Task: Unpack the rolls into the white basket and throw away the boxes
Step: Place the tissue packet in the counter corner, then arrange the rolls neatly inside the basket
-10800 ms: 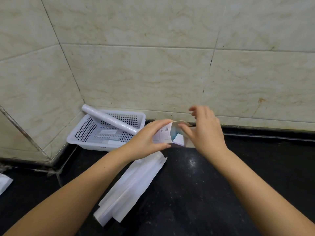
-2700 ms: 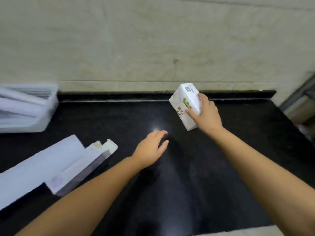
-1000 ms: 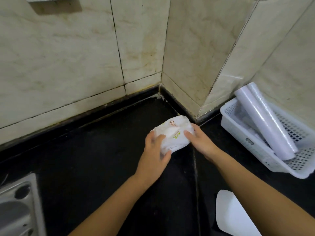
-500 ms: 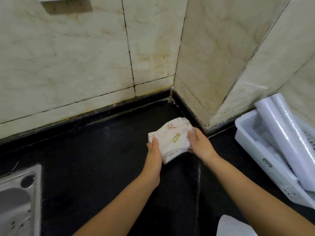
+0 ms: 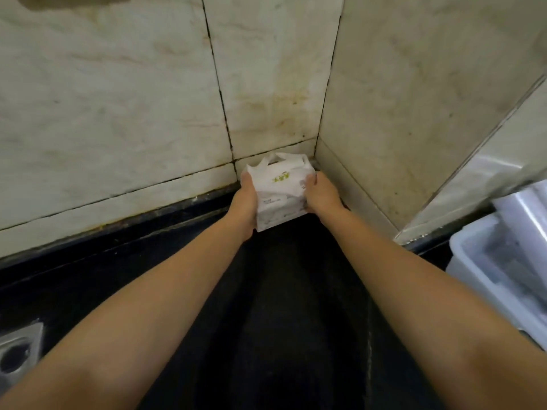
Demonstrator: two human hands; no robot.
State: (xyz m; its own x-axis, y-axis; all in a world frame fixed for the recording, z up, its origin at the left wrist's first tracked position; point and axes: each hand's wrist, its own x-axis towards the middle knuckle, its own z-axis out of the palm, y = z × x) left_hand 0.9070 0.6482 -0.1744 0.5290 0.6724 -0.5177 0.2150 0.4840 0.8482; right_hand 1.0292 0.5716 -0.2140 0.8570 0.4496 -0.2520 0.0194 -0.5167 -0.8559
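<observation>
A white soft tissue pack (image 5: 279, 190) with green print stands in the far corner of the black counter (image 5: 266, 306), against the tiled walls. My left hand (image 5: 245, 199) grips its left side and my right hand (image 5: 321, 193) grips its right side. At the right edge is the white basket (image 5: 473, 267), blurred, with white rolls (image 5: 527, 208) lying in it. No boxes are in view.
Beige marble tiled walls (image 5: 133, 99) meet in a corner right behind the pack. A strip of metal sink (image 5: 17, 350) shows at the lower left edge. A raised tile skirting runs along the counter's back.
Both hands have pushed the tissue pack away from me into the wall corner and set it upright. The view has shifted left, so the basket sits further right.
</observation>
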